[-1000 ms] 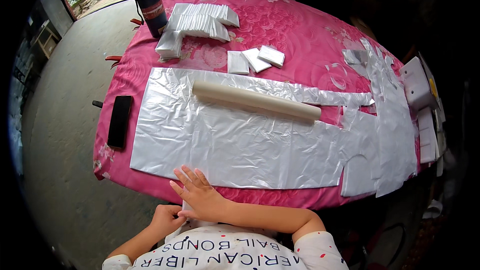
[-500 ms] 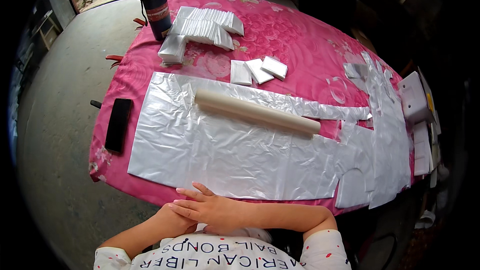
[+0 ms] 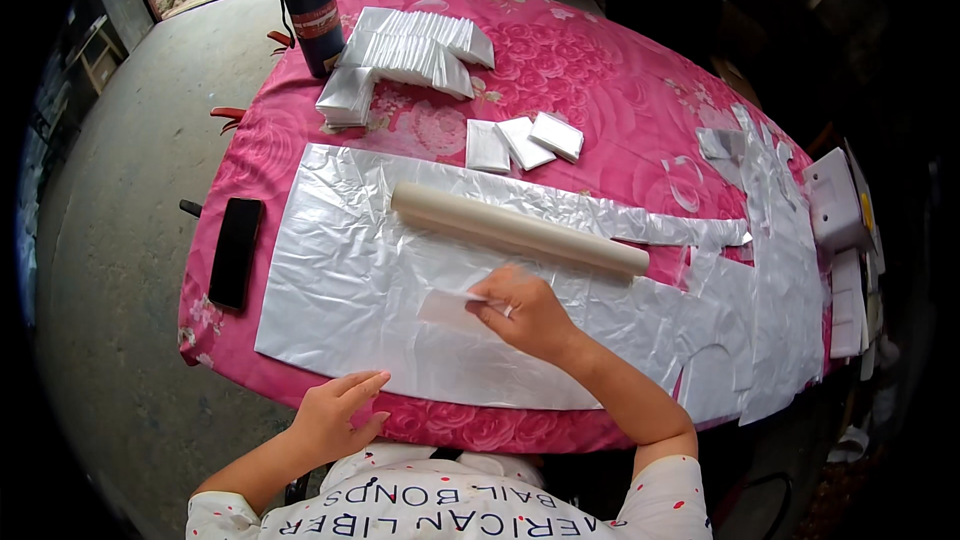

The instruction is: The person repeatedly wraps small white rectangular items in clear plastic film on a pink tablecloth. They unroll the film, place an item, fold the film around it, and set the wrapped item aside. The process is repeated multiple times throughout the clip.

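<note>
The right hand (image 3: 525,308) pinches a small white card (image 3: 452,306) flat onto the silver sheet (image 3: 400,270), apparently as a template. The left hand (image 3: 340,408), open, rests at the sheet's near edge, steadying it. A roll (image 3: 515,230) lies just beyond the right hand, weighing the sheet down.

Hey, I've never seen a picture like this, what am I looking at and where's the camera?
The camera sits on a person's head, looking down through a fisheye lens, so straight edges bend. No machine here, just two bare hands. The right hand holds a small clear piece over a big silver sheet. The left hand rests at the table's near edge. A roll lies on the sheet; a phone, a bottle and folded silver stacks lie around it on the pink cloth.
</note>
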Available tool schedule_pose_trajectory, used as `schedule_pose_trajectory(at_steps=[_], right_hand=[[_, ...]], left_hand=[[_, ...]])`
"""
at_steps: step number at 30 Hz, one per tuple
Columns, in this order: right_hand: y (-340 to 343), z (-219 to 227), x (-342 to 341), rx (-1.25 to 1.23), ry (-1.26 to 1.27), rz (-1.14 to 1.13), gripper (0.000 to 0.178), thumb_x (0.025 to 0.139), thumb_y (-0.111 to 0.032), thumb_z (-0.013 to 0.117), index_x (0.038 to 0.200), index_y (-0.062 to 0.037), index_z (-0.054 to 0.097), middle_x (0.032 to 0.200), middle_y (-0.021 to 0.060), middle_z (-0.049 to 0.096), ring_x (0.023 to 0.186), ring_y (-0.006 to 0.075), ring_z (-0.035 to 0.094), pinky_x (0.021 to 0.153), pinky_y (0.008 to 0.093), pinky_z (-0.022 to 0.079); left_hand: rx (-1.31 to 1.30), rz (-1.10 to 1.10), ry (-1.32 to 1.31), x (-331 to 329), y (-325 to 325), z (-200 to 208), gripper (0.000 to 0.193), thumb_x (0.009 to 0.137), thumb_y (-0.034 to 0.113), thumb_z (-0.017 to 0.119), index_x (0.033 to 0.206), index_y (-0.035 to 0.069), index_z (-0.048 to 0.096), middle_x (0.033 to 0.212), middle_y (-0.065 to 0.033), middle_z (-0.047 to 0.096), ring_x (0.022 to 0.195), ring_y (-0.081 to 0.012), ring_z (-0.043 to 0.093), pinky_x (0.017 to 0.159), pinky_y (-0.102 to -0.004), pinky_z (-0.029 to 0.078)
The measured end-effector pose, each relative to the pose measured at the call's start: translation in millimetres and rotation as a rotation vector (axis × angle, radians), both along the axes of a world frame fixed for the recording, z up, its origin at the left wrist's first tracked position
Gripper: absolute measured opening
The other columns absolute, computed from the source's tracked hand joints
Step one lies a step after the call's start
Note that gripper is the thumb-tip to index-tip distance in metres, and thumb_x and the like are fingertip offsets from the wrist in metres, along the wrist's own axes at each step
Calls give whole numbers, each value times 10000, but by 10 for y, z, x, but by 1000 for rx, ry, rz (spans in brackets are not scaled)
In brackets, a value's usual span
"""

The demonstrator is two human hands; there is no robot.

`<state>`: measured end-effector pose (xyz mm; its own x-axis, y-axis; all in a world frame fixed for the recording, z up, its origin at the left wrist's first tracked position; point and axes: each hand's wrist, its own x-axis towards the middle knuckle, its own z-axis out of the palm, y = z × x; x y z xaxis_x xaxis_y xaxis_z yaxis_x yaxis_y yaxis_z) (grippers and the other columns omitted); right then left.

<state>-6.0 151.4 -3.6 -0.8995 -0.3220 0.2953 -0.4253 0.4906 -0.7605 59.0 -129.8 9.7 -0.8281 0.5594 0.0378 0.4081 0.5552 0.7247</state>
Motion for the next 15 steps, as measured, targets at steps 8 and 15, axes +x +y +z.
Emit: schedule_pose_trajectory(at_steps=[8,15], right_hand=[[1309,-433,-1573,-271,-114,-793,318,817,-208,628,1027,28,596,891,117,645,798,190,602,737,299,467],[1291,-397,-1355,341,59,-712,511,776,-324,655,1172,-19,547,1197,202,524,1150,340,439,985,412,335]], left_hand=[[-31,-114,17,44,51,-81,448,696,97,688,1123,38,569,1028,-127,623,830,-263,625,719,-337,517],[-93,-33,57,72,-77,-140,435,710,104,666,1126,36,557,1069,-101,607,919,-262,591,875,-417,456]])
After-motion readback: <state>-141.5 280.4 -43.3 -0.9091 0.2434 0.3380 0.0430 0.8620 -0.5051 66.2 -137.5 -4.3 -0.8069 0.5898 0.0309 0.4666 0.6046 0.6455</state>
